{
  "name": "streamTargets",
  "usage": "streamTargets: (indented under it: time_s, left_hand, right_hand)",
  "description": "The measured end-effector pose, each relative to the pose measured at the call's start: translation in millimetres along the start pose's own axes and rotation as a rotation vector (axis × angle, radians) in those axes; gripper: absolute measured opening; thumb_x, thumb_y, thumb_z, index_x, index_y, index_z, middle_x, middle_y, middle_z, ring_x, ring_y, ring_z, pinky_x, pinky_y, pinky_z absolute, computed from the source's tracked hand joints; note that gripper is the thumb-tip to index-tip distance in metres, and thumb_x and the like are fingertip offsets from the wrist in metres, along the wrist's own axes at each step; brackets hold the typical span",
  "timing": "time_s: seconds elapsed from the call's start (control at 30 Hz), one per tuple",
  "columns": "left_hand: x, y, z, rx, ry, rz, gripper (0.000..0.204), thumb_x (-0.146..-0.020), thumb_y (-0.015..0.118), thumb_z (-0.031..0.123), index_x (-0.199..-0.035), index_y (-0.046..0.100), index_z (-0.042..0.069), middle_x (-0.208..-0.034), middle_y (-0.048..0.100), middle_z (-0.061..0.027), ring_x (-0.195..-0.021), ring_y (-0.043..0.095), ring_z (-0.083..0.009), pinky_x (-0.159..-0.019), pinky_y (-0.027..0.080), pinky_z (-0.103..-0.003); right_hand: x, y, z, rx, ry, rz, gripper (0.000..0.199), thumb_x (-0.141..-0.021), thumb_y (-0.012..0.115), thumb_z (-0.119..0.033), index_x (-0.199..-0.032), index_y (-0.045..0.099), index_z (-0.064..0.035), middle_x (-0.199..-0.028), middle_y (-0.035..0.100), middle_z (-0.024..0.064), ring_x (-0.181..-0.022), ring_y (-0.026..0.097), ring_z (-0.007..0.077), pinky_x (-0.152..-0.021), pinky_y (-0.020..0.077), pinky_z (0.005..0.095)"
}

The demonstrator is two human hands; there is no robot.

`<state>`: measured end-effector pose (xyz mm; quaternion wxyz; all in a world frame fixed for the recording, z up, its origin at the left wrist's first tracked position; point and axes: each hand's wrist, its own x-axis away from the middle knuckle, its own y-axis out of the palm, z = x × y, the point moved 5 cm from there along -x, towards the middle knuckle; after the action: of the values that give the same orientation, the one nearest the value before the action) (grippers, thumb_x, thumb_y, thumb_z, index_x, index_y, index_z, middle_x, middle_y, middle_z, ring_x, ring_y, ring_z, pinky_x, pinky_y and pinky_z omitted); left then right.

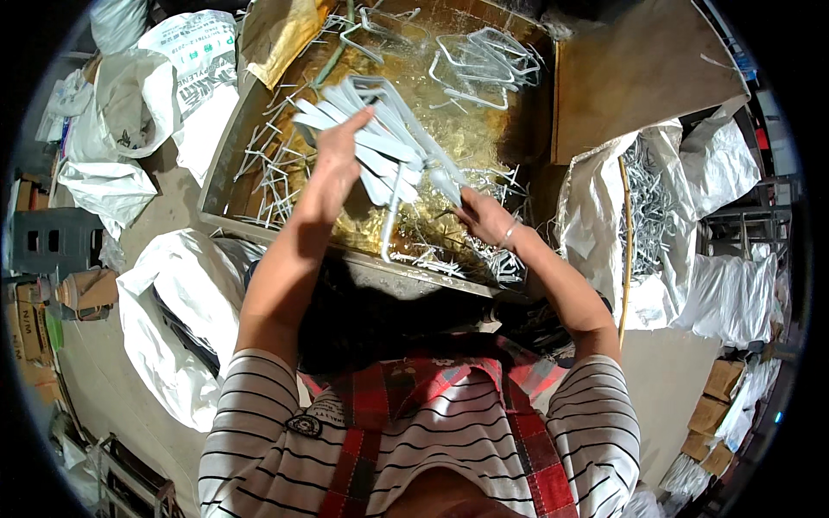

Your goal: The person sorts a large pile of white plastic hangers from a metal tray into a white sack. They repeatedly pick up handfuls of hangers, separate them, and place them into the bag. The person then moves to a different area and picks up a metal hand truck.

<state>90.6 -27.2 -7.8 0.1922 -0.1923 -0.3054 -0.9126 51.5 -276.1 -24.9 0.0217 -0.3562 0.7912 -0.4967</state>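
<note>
My left hand point(338, 155) is closed around the left side of a bundle of pale grey plastic strips point(384, 142). They look like bent flat frames, fanned out over a metal tub point(223, 177) of yellowish water. One bent strip point(393, 216) hangs below the rest toward the tub's near edge. At the bundle's lower right end, my right hand point(486, 217) has its fingers closed on the strips; its fingertips are partly hidden. Farther back in the tub lie more bent pale frames point(488, 69), partly under water. Thin white scraps point(275, 186) are scattered along the left and near sides.
A brown board point(643, 82) stands at the tub's right. Next to it, an open white sack point(596, 186) holds grey scraps point(643, 211), with a thin pole point(627, 259) leaning there. White sacks point(177, 302) lie at the left, and cardboard boxes point(721, 380) sit at the right.
</note>
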Motion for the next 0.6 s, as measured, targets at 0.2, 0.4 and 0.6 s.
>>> streamTargets:
  time_s: [0.2,0.4,0.6]
  left_hand:
    - [2.7,-26.7,35.6,-0.099,0.358,-0.096,0.031,-0.069,0.072,0.002,-0.094,0.059,-0.010,-0.090,0.063,-0.0128,-0.074,0.061,-0.0209,-0.068,0.050,-0.031]
    - [29.2,-29.7,38.1,-0.201,0.346,-0.118,0.026,-0.068,0.071,0.003,-0.090,0.062,-0.008,-0.087,0.064,-0.0102,-0.073,0.061,-0.0172,-0.067,0.049,-0.028]
    - [27.1,-18.9,36.8,-0.305,0.229,-0.328,0.026,-0.071,0.069,0.001,-0.095,0.061,-0.005,-0.090,0.065,-0.0114,-0.080,0.062,-0.0160,-0.069,0.051,-0.028]
  right_hand:
    - [14.5,-17.0,80.5,0.640,0.083,0.096,0.021,-0.080,0.047,-0.011,-0.100,0.055,-0.0090,-0.069,0.060,0.0109,-0.069,0.061,0.0304,-0.059,0.0485,0.0408]
    - [-2.1,-84.3,61.1,0.838,-0.029,0.202,0.020,-0.084,0.042,-0.011,-0.098,0.056,-0.0107,-0.080,0.064,0.0086,-0.070,0.062,0.0246,-0.057,0.0483,0.0348]
    - [-9.5,-55.1,-25.7,1.100,-0.788,0.047,0.003,-0.073,0.055,-0.015,-0.075,0.054,-0.0121,-0.066,0.059,0.0036,-0.065,0.059,0.0175,-0.069,0.0439,0.0350]
